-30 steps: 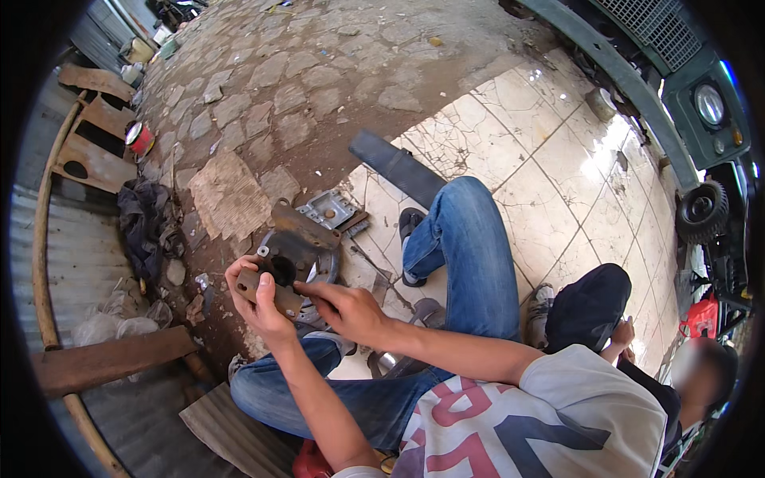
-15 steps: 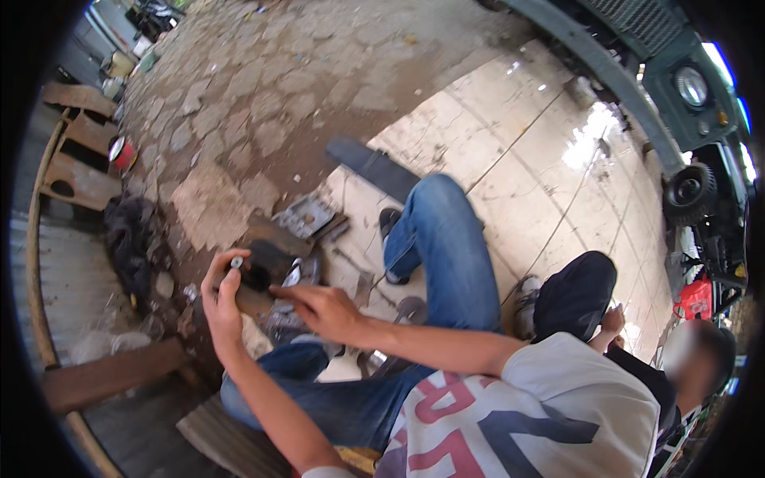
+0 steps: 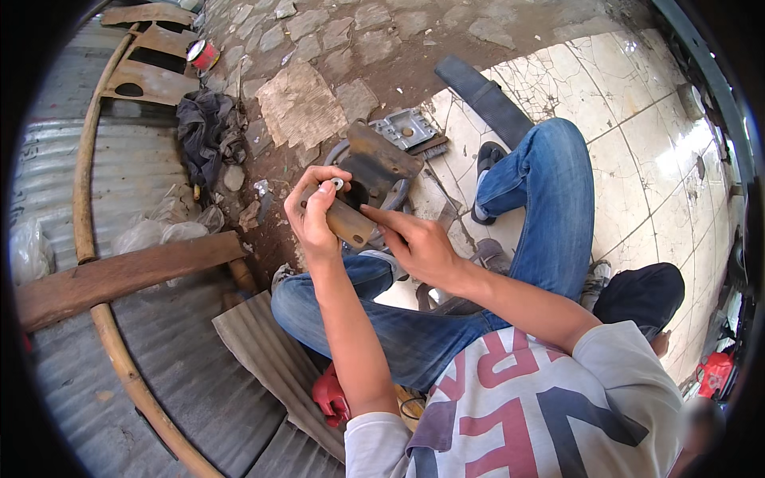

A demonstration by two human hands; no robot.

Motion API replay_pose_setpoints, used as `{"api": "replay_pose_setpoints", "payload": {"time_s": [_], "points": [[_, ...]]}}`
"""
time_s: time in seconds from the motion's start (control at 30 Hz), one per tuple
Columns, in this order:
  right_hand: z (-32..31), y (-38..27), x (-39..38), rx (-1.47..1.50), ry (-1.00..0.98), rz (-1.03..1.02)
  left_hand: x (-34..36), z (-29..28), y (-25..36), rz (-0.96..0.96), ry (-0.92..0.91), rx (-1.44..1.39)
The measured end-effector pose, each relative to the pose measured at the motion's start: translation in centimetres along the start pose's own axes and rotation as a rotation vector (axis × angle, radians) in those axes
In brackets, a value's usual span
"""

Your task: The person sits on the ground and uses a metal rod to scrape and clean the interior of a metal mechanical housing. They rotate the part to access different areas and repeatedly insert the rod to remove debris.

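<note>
My left hand (image 3: pixel 315 215) pinches a small round metal piece with a hole (image 3: pixel 338 184) between thumb and forefinger. Right beside it is a rusty metal bracket (image 3: pixel 388 151), with brown plates and a dark inner side. One hole shows in its nearer plate. My right hand (image 3: pixel 426 248) is at that plate's right end, forefinger stretched along the edge and the other fingers curled; it appears to grip the bracket there. The left hand's remaining fingers are partly hidden behind the thumb and the plate. Both hands are above my bent legs in blue jeans.
A grey metal casting (image 3: pixel 405 127) and a brush (image 3: pixel 429 149) lie beyond the bracket. A dark flat strip (image 3: pixel 486 99) rests on the tiles. At left are a wooden plank (image 3: pixel 127 279), a bamboo pole (image 3: pixel 84 183), and dark cloth (image 3: pixel 205 135). A person's dark-clad knee (image 3: pixel 641 299) is at right.
The view has swung leftward, so hands and bracket appear farther right. My left hand still pinches the small metal piece; my right hand stays at the bracket, now more clearly seen.
</note>
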State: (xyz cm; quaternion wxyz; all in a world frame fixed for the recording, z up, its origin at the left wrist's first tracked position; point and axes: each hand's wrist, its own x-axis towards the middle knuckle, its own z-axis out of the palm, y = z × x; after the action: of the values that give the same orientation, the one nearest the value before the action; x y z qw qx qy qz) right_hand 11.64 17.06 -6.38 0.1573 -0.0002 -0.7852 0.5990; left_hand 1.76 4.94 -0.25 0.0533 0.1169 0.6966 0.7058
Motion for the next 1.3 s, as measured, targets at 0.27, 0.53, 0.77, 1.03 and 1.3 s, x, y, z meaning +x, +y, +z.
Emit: {"api": "replay_pose_setpoints", "payload": {"time_s": [0.27,0.53,0.77,1.03,1.3], "points": [[-0.2,1.7,0.4,-0.006,0.053,-0.017,0.7,2.0,-1.0,0.257,0.206,-0.008],[0.8,2.2,0.8,0.015,0.109,-0.004,1.3,1.4,-2.7,0.283,0.205,-0.227],[0.4,1.8,1.3,0.028,0.069,0.016,1.3,1.4,-2.9,0.329,0.272,-0.436],[-0.4,1.1,1.7,0.004,0.107,0.003,1.1,0.8,-3.7,0.308,0.294,-0.404],[-0.8,1.5,0.8,-0.083,0.091,0.034,2.0,0.3,-0.7,0.137,-0.103,-0.055]]}}
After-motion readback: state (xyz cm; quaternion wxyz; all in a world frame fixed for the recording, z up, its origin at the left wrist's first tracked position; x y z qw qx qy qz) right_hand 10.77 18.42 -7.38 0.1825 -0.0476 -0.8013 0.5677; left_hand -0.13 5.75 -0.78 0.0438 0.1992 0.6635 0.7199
